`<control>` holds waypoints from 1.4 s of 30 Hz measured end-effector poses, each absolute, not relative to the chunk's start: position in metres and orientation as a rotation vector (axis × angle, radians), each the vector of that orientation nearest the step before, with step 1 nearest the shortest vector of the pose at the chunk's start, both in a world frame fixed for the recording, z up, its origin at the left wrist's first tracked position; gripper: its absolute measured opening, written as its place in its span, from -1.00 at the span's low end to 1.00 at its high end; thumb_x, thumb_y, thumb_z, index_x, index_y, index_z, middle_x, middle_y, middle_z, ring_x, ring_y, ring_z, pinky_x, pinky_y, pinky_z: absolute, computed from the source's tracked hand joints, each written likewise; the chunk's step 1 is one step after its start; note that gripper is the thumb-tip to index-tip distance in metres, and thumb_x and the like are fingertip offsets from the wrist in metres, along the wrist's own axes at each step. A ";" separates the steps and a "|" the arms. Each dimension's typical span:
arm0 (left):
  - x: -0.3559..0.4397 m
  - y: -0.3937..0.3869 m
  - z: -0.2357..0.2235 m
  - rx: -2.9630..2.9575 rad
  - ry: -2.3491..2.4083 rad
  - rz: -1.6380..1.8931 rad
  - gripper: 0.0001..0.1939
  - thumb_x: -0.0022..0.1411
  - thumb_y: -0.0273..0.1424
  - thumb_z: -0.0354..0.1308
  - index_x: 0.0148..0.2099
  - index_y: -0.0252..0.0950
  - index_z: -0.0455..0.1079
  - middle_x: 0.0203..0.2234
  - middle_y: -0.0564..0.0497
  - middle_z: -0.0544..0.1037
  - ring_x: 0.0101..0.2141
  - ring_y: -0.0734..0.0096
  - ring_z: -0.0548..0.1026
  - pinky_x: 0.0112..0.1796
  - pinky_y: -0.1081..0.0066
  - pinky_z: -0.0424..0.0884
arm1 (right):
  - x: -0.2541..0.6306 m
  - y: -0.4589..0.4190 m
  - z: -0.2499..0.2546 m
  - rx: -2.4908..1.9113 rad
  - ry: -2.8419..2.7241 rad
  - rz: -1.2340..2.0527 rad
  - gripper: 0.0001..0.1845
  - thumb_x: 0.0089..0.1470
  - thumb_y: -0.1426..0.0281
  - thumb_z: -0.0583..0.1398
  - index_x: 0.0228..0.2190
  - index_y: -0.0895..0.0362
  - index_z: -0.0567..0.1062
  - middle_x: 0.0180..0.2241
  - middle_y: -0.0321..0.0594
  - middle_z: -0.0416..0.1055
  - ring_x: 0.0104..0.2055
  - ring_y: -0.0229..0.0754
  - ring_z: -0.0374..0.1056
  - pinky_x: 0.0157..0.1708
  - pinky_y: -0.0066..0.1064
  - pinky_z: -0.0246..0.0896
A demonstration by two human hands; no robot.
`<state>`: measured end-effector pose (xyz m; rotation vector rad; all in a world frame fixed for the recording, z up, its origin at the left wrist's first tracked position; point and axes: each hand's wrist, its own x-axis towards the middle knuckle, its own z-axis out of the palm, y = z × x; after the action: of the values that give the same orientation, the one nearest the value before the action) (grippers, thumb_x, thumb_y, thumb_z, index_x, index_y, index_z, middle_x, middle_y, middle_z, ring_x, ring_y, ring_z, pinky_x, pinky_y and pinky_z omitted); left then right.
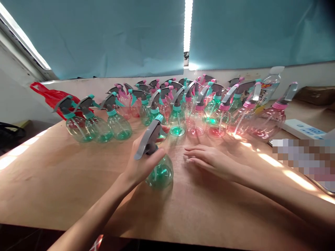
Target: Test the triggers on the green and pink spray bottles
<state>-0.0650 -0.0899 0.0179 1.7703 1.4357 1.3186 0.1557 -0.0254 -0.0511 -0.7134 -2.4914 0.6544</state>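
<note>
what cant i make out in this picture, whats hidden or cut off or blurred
All in the head view:
Left hand: some fingers, hidden behind the green spray bottle it holds.
Rear spray bottles: their lower parts, blocked by nearer ones.
Drink bottle: its base, behind pink spray bottles.
Pixelated object: its surface, blurred out.
Black item: cut off by the left edge.

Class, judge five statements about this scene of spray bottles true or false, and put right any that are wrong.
1. The left hand holds a green spray bottle. True.
2. The right hand grips a pink bottle. False: that hand is open and holds nothing.
3. The rightmost spray bottle has a pink collar. True.
4. The red bag lies at the right of the picture. False: it is at the left.
5. A white-capped bottle stands behind spray bottles at the right. True.
</note>
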 end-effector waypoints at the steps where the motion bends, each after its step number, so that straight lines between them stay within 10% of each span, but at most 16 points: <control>1: -0.064 -0.085 0.018 1.779 1.420 1.322 -0.63 0.04 -0.43 0.14 -0.04 -0.20 0.41 -0.09 -0.01 0.57 -0.17 0.21 0.55 -0.01 0.16 0.45 | 0.160 -0.021 -0.057 -0.729 -2.511 0.588 -0.66 0.33 0.25 0.03 -0.03 0.04 0.52 0.11 -0.11 0.42 0.16 0.01 0.31 0.14 -0.03 0.22; 6: -0.059 -0.066 0.016 1.794 1.392 1.315 -0.59 0.04 -0.44 0.09 -0.01 -0.18 0.40 -0.02 0.00 0.54 -0.08 0.17 0.52 -0.04 0.17 0.46 | 0.176 -0.011 -0.074 -0.758 -2.544 0.493 -0.68 0.30 0.24 0.09 -0.03 0.06 0.51 0.11 -0.04 0.40 0.18 0.04 0.29 0.10 -0.05 0.29; 17: -0.051 -0.051 0.015 1.849 1.220 1.283 -0.60 0.01 -0.52 0.08 -0.06 -0.20 0.43 -0.43 0.15 0.54 -0.62 0.52 0.30 -0.06 0.22 0.41 | 0.179 -0.012 -0.091 -0.926 -2.524 0.481 -0.42 0.25 0.09 0.11 0.17 0.17 0.37 0.23 0.05 0.25 0.30 0.11 0.11 0.23 0.08 0.09; 28: -0.050 -0.030 0.004 1.895 1.225 1.299 -0.84 0.01 -0.50 0.09 -0.29 -0.22 0.37 -0.41 0.10 0.48 -0.37 0.37 0.40 -0.37 0.38 0.28 | 0.179 -0.012 -0.091 -0.928 -2.464 0.553 -0.49 0.25 0.15 0.14 0.17 0.07 0.38 0.23 -0.03 0.27 0.30 0.09 0.12 0.24 0.07 0.09; 42: -0.042 -0.022 0.009 1.882 1.237 1.275 -0.61 0.07 -0.50 0.07 -0.01 -0.23 0.38 0.02 -0.03 0.52 -0.18 0.29 0.53 -0.14 0.29 0.43 | 0.179 -0.012 -0.086 -0.950 -2.499 0.568 -0.48 0.29 0.15 0.09 0.17 0.12 0.38 0.23 -0.03 0.26 0.31 0.05 0.10 0.26 0.04 0.07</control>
<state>-0.0419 -0.0217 0.0092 1.8816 1.2372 1.2747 0.1787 -0.0117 -0.0857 -0.9500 -2.4988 0.5683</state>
